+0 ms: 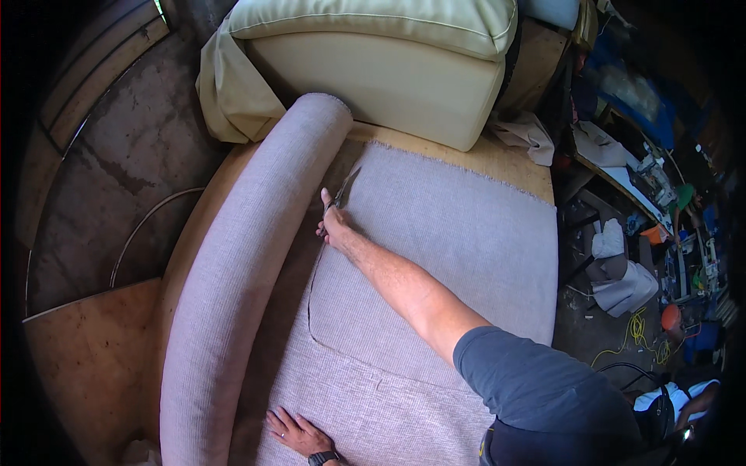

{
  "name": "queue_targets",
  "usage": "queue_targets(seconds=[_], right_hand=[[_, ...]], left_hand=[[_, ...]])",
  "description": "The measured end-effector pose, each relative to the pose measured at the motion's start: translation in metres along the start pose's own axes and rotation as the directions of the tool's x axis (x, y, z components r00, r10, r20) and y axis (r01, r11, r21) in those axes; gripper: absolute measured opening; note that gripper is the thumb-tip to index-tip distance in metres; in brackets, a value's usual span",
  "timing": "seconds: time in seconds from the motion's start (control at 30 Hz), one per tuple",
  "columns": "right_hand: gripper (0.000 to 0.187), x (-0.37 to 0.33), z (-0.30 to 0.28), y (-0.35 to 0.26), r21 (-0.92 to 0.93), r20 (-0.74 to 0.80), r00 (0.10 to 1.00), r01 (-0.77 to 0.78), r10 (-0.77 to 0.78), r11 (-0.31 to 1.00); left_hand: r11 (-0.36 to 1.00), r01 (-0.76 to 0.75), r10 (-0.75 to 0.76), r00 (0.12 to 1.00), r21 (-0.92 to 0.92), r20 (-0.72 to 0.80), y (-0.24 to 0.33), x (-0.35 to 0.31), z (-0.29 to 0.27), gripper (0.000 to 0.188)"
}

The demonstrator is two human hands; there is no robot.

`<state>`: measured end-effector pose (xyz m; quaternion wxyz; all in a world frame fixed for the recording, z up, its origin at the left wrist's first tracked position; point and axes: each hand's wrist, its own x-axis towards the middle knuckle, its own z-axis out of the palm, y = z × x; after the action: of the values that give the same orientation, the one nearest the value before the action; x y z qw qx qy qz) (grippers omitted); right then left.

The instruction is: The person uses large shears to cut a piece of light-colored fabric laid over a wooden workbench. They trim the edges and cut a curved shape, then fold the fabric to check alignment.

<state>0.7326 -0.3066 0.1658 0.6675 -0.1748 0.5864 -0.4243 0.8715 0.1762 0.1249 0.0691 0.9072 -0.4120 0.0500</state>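
My right hand (334,224) is closed around the handles of a pair of scissors (351,181), its arm stretched far across the table. The dark blades point away from me, by the far left part of a light grey-mauve woven fabric (458,225) spread flat. Behind the hand, a cut line curves back toward me through the fabric and bends right. My left hand (299,432) rests flat and open on the nearer fabric, fingers spread, with a ring and a dark watch. Beside both hands, on the left, lies a thick roll (249,256) of the same fabric.
A cream upholstered seat piece (373,78) stands at the far end of the wooden table (451,151). To the right are a cluttered bench (622,179), cloth scraps (625,287) and a yellow cord (637,330) on the floor. A brown board (93,349) is at left.
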Motion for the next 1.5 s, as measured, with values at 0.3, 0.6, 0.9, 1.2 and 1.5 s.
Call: queue_targets(seconds=[0.3, 0.6, 0.9, 1.2, 1.5], right_hand=[[0.059, 0.041, -0.016, 0.01, 0.099, -0.014, 0.991, 0.134, -0.133, 0.986], [0.06, 0.061, -0.025, -0.007, 0.132, -0.041, 0.988, 0.156, -0.151, 0.979], [0.056, 0.022, -0.013, -0.032, 0.015, 0.031, 0.999, -0.019, 0.018, 1.0], [0.06, 0.07, -0.024, -0.017, 0.086, -0.041, 0.987, 0.156, -0.153, 0.984], [0.061, 0.077, -0.023, -0.031, 0.072, -0.019, 0.985, 0.173, -0.172, 0.982]], left_hand=[[0.999, -0.008, 0.01, 0.999, -0.036, 0.049, 0.014, 0.001, -0.005, 0.047], [0.998, -0.019, 0.021, 0.999, -0.052, 0.044, 0.018, 0.001, -0.004, 0.048], [0.997, 0.016, -0.014, 0.999, -0.07, 0.03, 0.012, -0.001, -0.014, 0.05], [0.999, 0.006, -0.003, 0.999, -0.053, 0.053, 0.019, 0.002, -0.01, 0.051], [0.997, -0.012, 0.014, 1.0, -0.079, 0.024, 0.013, -0.001, -0.007, 0.052]])
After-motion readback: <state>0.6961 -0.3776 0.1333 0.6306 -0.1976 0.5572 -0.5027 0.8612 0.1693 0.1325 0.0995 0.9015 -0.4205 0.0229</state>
